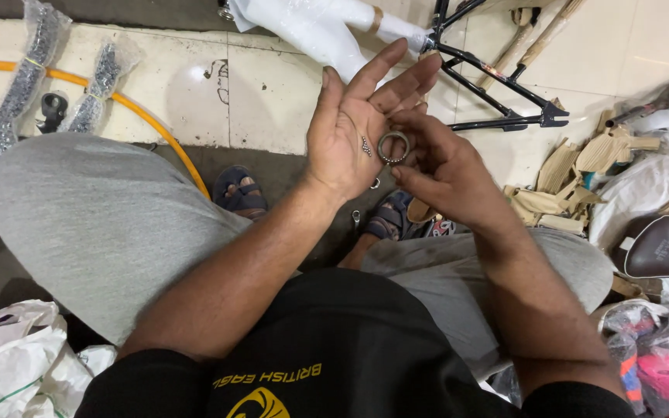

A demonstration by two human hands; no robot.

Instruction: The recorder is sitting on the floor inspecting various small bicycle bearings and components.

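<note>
My left hand (354,128) is raised palm up with its fingers spread. A few tiny steel balls (365,146) lie in a short row on the palm. My right hand (435,166) pinches a small metal bearing ring (393,147) with balls set around its inside, holding it against the left palm. Both hands hover above my knees and sandalled feet (240,192).
A black bicycle frame (497,85) partly wrapped in white plastic lies on the tiled floor ahead. Bagged chains (17,85) and a yellow hose (141,116) are at the left. Cardboard scraps (574,182), a brown saddle (660,249) and plastic bags crowd the right.
</note>
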